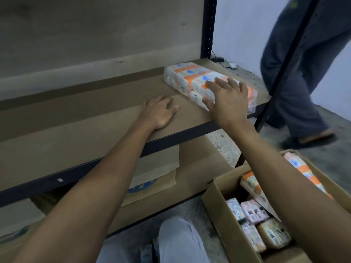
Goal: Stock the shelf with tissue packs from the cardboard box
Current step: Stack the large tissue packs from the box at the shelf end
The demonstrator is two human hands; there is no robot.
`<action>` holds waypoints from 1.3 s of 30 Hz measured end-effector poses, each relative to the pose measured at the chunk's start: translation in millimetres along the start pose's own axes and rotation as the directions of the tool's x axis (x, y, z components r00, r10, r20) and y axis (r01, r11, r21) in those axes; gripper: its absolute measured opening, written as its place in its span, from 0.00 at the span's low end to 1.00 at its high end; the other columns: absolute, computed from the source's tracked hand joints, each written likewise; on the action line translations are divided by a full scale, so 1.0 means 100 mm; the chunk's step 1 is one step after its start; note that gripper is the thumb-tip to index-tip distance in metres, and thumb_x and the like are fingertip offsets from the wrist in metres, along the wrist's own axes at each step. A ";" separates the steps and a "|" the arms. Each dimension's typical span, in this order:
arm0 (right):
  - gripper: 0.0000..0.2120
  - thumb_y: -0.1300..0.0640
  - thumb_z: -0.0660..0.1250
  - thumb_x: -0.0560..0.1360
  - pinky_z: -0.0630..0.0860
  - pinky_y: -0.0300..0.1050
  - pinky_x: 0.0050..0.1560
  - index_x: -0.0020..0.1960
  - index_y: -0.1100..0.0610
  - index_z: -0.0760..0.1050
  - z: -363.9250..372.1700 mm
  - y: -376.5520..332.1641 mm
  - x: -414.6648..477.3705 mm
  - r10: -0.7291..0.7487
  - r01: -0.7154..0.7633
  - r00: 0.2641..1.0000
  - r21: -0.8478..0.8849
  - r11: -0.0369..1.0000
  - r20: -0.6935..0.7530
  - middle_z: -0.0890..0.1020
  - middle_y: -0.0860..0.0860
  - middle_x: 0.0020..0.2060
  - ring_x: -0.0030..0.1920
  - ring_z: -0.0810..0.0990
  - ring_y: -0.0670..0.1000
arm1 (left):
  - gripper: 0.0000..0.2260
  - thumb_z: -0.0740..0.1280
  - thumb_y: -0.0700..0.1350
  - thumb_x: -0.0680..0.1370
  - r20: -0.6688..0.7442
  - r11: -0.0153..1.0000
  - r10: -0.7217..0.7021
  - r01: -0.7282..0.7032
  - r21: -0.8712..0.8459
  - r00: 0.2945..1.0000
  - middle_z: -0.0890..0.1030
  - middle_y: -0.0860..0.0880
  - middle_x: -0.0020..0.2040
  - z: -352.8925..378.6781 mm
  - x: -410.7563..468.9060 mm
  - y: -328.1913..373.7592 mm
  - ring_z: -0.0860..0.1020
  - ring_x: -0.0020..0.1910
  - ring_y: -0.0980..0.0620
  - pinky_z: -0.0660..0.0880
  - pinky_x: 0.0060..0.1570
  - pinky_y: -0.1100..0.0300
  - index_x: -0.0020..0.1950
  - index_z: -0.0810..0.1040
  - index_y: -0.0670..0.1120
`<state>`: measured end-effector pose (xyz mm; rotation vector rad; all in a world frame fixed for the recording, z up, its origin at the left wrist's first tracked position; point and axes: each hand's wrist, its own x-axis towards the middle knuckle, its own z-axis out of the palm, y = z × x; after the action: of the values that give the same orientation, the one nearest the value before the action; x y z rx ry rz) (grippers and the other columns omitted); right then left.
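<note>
A white and orange tissue pack point(191, 76) lies flat at the right end of the brown shelf board point(85, 118). My right hand point(226, 99) rests on the near end of that pack, fingers spread, palm down. My left hand point(158, 112) lies flat on the bare board to the left of the pack, holding nothing. The open cardboard box point(222, 211) stands on the floor at the lower right, under my right forearm. It holds another orange and white pack point(302, 169) leaning along its far wall and several smaller tissue packs point(254, 211) at the bottom.
Black metal shelf posts point(209, 27) rise at the back right and front right. A person in dark trousers point(296, 82) walks just beyond the shelf's right end. Flattened cardboard point(190, 179) lies on the lower shelf. My knee point(182, 242) is at the bottom centre.
</note>
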<state>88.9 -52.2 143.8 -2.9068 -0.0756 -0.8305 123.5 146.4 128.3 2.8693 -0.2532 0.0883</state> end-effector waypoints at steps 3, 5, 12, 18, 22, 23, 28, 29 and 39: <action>0.21 0.48 0.63 0.77 0.54 0.61 0.70 0.68 0.51 0.70 0.09 0.08 0.17 0.024 -0.024 1.000 -0.010 1.000 -0.005 0.73 0.54 0.68 0.70 0.65 0.61 | 0.25 0.52 0.61 0.80 -0.022 1.000 -0.009 0.009 -0.004 1.000 0.60 0.47 0.77 0.04 0.06 0.02 0.58 0.75 0.46 0.52 0.73 0.44 0.75 0.63 0.52; 0.21 0.49 0.63 0.77 0.53 0.61 0.71 0.69 0.51 0.69 0.14 0.12 0.28 0.042 -0.042 0.999 -0.003 0.999 -0.001 0.72 0.55 0.69 0.71 0.64 0.61 | 0.25 0.52 0.61 0.80 -0.033 1.000 -0.010 0.010 -0.005 0.999 0.60 0.48 0.77 0.04 0.07 0.01 0.58 0.76 0.46 0.52 0.74 0.45 0.75 0.63 0.52; 0.20 0.50 0.62 0.77 0.53 0.63 0.71 0.68 0.51 0.70 0.40 0.29 0.65 0.064 -0.064 0.998 -0.007 0.998 -0.024 0.72 0.55 0.68 0.71 0.64 0.61 | 0.26 0.53 0.62 0.80 -0.064 1.000 -0.005 0.004 -0.029 0.998 0.60 0.48 0.77 0.09 0.10 -0.03 0.57 0.76 0.48 0.51 0.74 0.47 0.75 0.63 0.53; 0.18 0.50 0.63 0.77 0.55 0.63 0.70 0.66 0.51 0.72 0.57 0.40 0.90 0.069 -0.069 0.996 -0.005 0.998 -0.064 0.74 0.55 0.66 0.68 0.67 0.61 | 0.26 0.53 0.63 0.79 -0.075 0.999 -0.003 0.001 -0.037 0.997 0.59 0.50 0.77 0.14 0.14 -0.07 0.56 0.76 0.50 0.51 0.74 0.47 0.75 0.62 0.55; 0.18 0.51 0.63 0.77 0.54 0.63 0.70 0.67 0.52 0.72 0.64 0.44 1.02 0.075 -0.075 0.994 -0.002 0.997 -0.077 0.74 0.57 0.67 0.69 0.66 0.62 | 0.26 0.53 0.63 0.79 -0.086 1.000 -0.003 0.001 -0.026 0.996 0.59 0.51 0.77 0.13 0.14 -0.07 0.56 0.76 0.50 0.51 0.74 0.47 0.75 0.62 0.55; 0.18 0.51 0.63 0.77 0.54 0.62 0.70 0.66 0.52 0.72 0.65 0.45 1.05 0.078 -0.078 0.994 -0.004 0.997 -0.077 0.74 0.57 0.66 0.69 0.66 0.62 | 0.26 0.53 0.63 0.79 -0.084 1.000 -0.003 0.001 -0.026 0.996 0.59 0.51 0.77 0.13 0.14 -0.06 0.56 0.76 0.50 0.51 0.74 0.47 0.75 0.62 0.55; 0.19 0.51 0.64 0.77 0.53 0.62 0.71 0.67 0.51 0.71 0.73 0.50 1.19 0.099 -0.101 0.993 -0.023 0.995 -0.066 0.73 0.57 0.67 0.70 0.65 0.62 | 0.26 0.53 0.63 0.79 -0.086 1.000 -0.001 -0.002 -0.027 0.996 0.60 0.51 0.77 0.13 0.14 -0.05 0.56 0.76 0.50 0.51 0.74 0.47 0.75 0.62 0.56; 0.19 0.50 0.63 0.77 0.52 0.62 0.71 0.67 0.51 0.71 0.75 0.51 1.22 0.099 -0.101 0.993 -0.030 0.994 -0.061 0.73 0.57 0.68 0.70 0.65 0.62 | 0.26 0.54 0.63 0.79 -0.088 1.000 -0.002 -0.001 -0.028 0.996 0.60 0.51 0.77 0.13 0.14 -0.06 0.56 0.76 0.49 0.51 0.74 0.48 0.75 0.62 0.56; 0.17 0.53 0.63 0.76 0.53 0.63 0.70 0.64 0.54 0.72 0.87 0.53 1.42 0.082 -0.083 0.996 -0.038 0.996 -0.034 0.75 0.57 0.64 0.67 0.66 0.63 | 0.25 0.53 0.63 0.79 -0.094 1.000 -0.010 0.007 -0.023 0.995 0.60 0.51 0.77 0.16 0.15 -0.06 0.56 0.76 0.50 0.52 0.74 0.47 0.74 0.63 0.56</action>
<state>258.9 -91.4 140.0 -2.9095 0.0644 -0.8743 139.7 145.3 113.0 2.8336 -0.2219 0.2175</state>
